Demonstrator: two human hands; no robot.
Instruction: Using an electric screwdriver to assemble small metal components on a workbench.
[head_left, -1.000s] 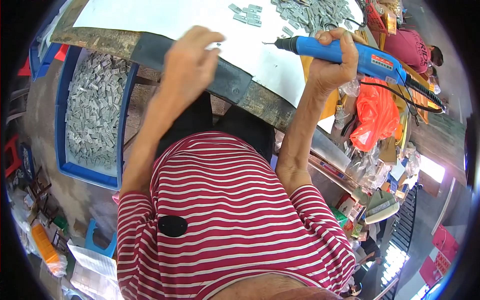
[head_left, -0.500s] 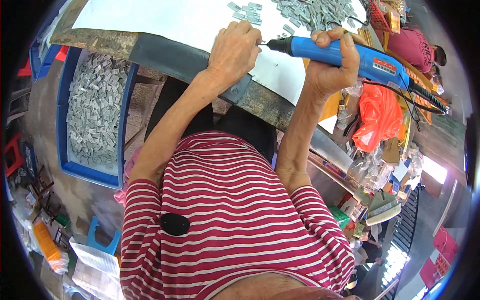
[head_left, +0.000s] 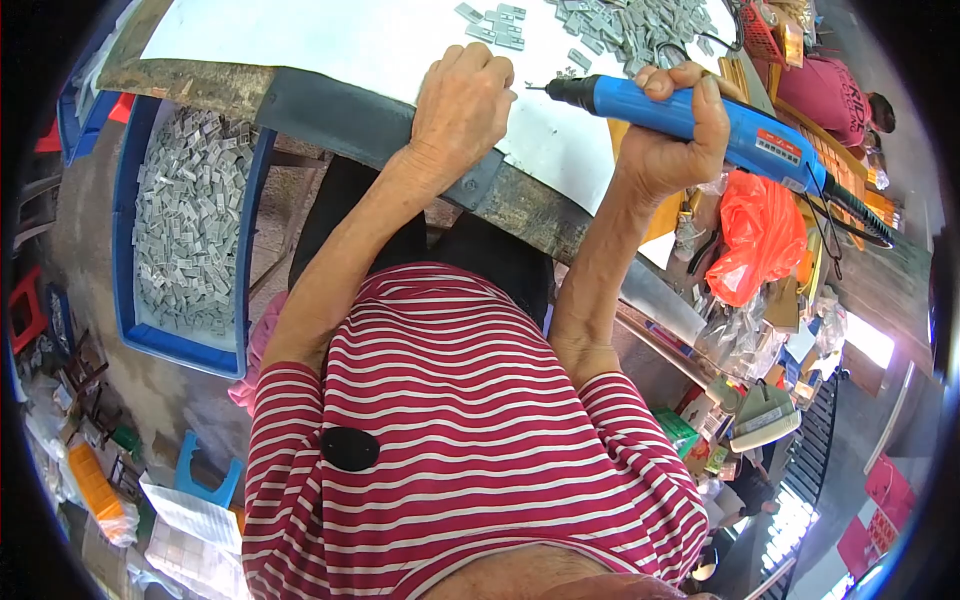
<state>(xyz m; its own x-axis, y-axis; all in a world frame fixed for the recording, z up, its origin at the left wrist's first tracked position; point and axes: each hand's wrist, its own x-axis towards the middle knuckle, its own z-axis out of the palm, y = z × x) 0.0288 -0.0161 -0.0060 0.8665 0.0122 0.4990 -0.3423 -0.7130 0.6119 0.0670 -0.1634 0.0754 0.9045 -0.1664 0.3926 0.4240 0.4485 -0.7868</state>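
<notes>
My right hand [head_left: 672,150] is wrapped round a blue electric screwdriver [head_left: 622,105], its thin bit pointing left. The tip stops a short gap from my left hand [head_left: 462,108]. That left hand is closed above the table's front edge, its fingers curled; whatever they hold is hidden beneath them. Just beyond it, several small grey metal pieces [head_left: 497,28] lie on a white sheet [head_left: 300,35]. A larger heap of similar pieces [head_left: 645,25] is spread behind the screwdriver. Tiny dark bits [head_left: 567,72], perhaps screws, are scattered near the tip.
A blue crate [head_left: 124,250] full of grey metal pieces stands left of the worn table edge [head_left: 180,84]. At right are a red plastic bag [head_left: 755,235], the screwdriver's dark cable [head_left: 855,208] and mixed clutter. Another person [head_left: 825,95] sits at the far right.
The screwdriver has shifted slightly right, so its tip has come away from my left hand. My left hand has moved a little to the left, still closed.
</notes>
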